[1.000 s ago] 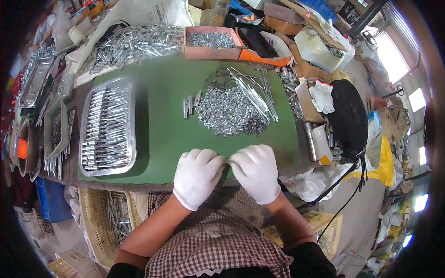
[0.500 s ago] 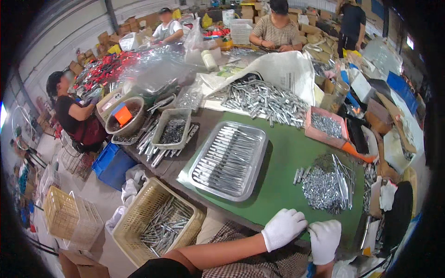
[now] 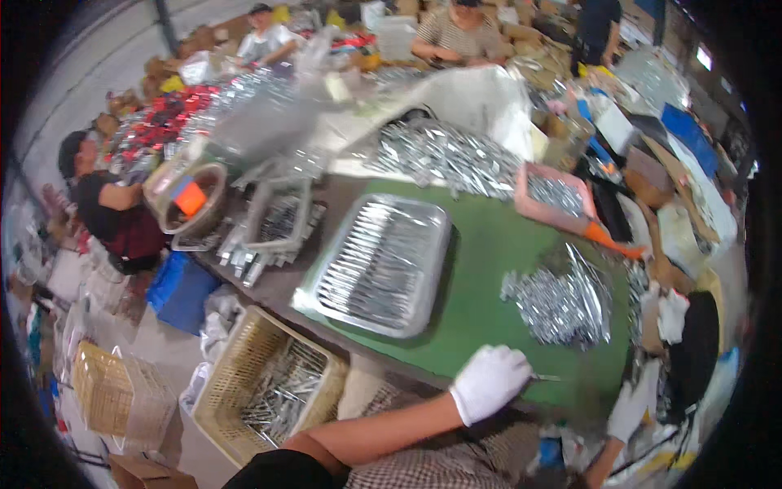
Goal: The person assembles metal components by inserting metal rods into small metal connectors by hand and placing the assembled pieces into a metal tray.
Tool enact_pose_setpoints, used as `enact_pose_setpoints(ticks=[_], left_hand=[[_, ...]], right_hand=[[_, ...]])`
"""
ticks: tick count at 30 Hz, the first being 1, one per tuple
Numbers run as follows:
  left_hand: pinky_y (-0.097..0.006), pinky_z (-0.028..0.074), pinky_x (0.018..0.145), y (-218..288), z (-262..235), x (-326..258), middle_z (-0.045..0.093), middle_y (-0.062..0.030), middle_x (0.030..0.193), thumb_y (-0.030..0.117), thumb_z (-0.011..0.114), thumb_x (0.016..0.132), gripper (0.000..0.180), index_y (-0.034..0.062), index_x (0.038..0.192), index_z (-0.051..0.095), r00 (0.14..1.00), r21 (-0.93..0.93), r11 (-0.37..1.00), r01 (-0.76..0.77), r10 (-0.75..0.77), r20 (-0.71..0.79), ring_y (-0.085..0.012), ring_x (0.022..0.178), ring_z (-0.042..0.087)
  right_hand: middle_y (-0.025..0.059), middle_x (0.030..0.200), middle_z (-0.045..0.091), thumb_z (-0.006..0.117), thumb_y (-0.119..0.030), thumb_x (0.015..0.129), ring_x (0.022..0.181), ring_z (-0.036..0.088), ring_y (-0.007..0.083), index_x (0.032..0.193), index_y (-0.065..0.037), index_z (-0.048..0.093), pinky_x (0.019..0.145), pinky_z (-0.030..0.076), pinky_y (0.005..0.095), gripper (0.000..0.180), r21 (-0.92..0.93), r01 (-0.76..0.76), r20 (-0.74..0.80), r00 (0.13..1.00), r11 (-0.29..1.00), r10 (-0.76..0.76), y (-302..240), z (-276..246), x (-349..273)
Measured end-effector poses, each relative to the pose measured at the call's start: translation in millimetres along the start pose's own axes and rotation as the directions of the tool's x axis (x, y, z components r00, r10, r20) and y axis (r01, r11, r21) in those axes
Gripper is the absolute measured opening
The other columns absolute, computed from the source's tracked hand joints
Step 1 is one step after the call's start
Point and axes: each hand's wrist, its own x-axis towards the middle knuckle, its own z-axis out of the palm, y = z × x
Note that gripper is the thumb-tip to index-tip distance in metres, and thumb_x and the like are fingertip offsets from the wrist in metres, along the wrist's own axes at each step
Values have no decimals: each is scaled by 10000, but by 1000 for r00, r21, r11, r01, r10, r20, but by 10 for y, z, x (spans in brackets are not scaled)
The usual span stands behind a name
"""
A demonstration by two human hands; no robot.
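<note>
My left hand point(image 3: 490, 384), in a white glove, is closed over the table's front edge. A thin metal rod point(image 3: 547, 377) sticks out of its fingers to the right. My right hand point(image 3: 632, 406), also gloved in white, is off by the table's right edge, blurred, its fingers stretched away from me; nothing shows in them. A heap of small silvery metal parts point(image 3: 546, 306) lies on the green table top point(image 3: 481, 269), with longer thin rods point(image 3: 588, 281) at its right side. Left of it stands a metal tray point(image 3: 436, 269) with rows of slim metal pieces.
A beige plastic basket point(image 3: 224, 383) of metal rods stands at front left. Behind the tray lies a big pile of metal tubes point(image 3: 444, 159); a pink bin point(image 3: 529, 200) holds small parts. Cartons and clutter crowd the right edge. Several people point(image 3: 114, 200) work around.
My hands were together at the table's front edge; the right has moved away to the right. The left stays closed, now showing a thin rod. The whole view has shifted slightly.
</note>
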Motion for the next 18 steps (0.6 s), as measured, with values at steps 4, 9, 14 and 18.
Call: enact_pose_setpoints(ticks=[4,9,14,18], left_hand=[[-454,541,651,-40,-89,55,634,-97,787,196,672,819,88,109,807,671,996,46,999,9,-5,-89,-298,720,666],[-424,509,718,-76,-58,8,656,-35,882,148,758,778,121,135,888,708,977,-40,999,25,-33,-211,-271,814,651],[-420,505,735,-21,-27,32,665,-20,919,153,779,774,159,149,919,714,981,-44,999,18,-26,-193,-263,838,650],[-410,495,744,4,-11,-19,641,-15,919,158,781,779,194,159,966,730,983,-32,999,29,-34,-178,-255,853,635]], right_hand=[[221,1450,589,661,-149,925,1326,581,332,1542,18,434,1109,450,415,679,512,22,213,965,859,-152,-1565,-626,-265],[165,863,661,795,-188,826,755,675,340,1489,-91,540,664,546,428,717,365,250,207,917,897,-341,-2131,-669,-728],[179,829,671,777,-203,851,714,678,349,1530,-150,503,643,544,437,734,399,167,203,943,901,-265,-2156,-723,-768],[271,1382,621,733,-92,865,1254,653,324,1511,17,480,1033,508,372,703,329,-101,613,779,939,-131,-2203,-827,-693]])
